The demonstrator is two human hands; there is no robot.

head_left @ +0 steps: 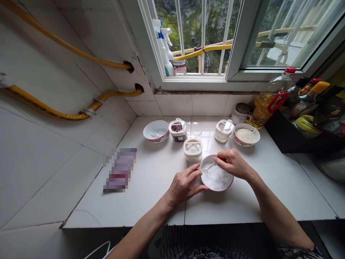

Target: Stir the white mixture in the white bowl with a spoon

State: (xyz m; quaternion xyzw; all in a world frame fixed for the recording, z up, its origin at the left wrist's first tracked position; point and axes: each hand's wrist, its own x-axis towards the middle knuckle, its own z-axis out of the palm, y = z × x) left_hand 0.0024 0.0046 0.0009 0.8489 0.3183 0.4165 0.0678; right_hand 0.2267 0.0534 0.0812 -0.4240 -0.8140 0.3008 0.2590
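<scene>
A bowl [219,187] of white grainy powder stands on the counter in front of me. My left hand [185,182] grips its left side, thumb low and fingers along the rim. Between the fingertips of my right hand [231,162] is a small white spoon [211,166], its tip down in the powder. Just behind the bowl is a square white lidded jar [192,151]. Farther back are a jar with dark red contents [177,131], its clear lid [193,129] swung open, and another clear-lidded jar [224,130].
A flowered bowl [156,139] stands at the back left, and a bowl of pale powder [246,136] at the back right. Behind that are a brown-lidded jar [240,114] and an oil bottle [265,104]. A black box of bottles [285,138] borders the right. A blurred packet [120,171] lies left.
</scene>
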